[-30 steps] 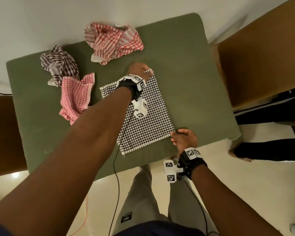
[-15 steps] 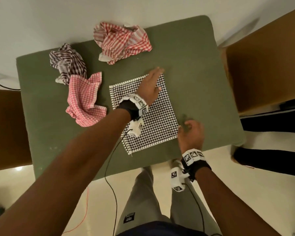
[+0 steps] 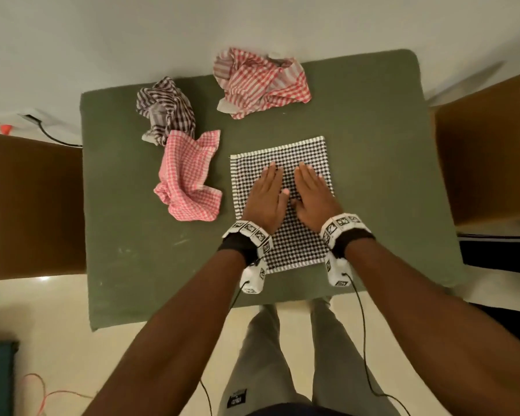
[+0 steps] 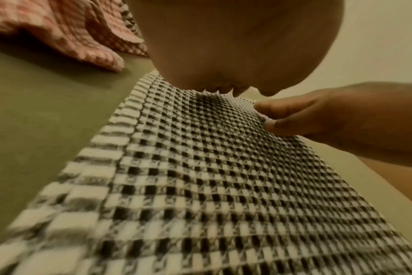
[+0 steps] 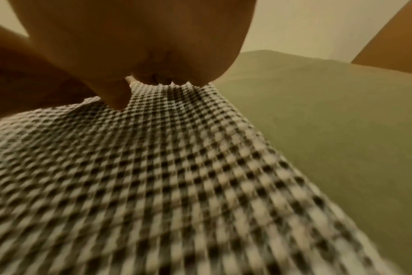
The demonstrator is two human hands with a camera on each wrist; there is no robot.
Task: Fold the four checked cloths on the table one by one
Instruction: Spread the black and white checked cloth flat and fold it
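A black-and-white checked cloth (image 3: pixel 282 154) lies spread flat near the table's front middle. Both hands press on it side by side, palms down with straight fingers: my left hand (image 3: pixel 266 193) on its left half, my right hand (image 3: pixel 314 195) on its right half. The left wrist view shows the cloth (image 4: pixel 200 186) under the palm and the right hand (image 4: pixel 329 121) beside it. The right wrist view shows the cloth (image 5: pixel 153 167) under that palm. Three crumpled cloths lie beyond: a pink checked one (image 3: pixel 189 178), a dark striped one (image 3: pixel 167 111) and a red-and-white one (image 3: pixel 261 82).
The green table (image 3: pixel 373 145) has bare surface to the right of the flat cloth and at the front left. Brown chairs stand at the left (image 3: pixel 27 205) and right (image 3: pixel 487 151). My legs (image 3: pixel 282 355) are at the table's front edge.
My left hand slid back from the cloth's far corner to its middle. My right hand let go of the near right corner and now lies flat on the cloth beside the left.
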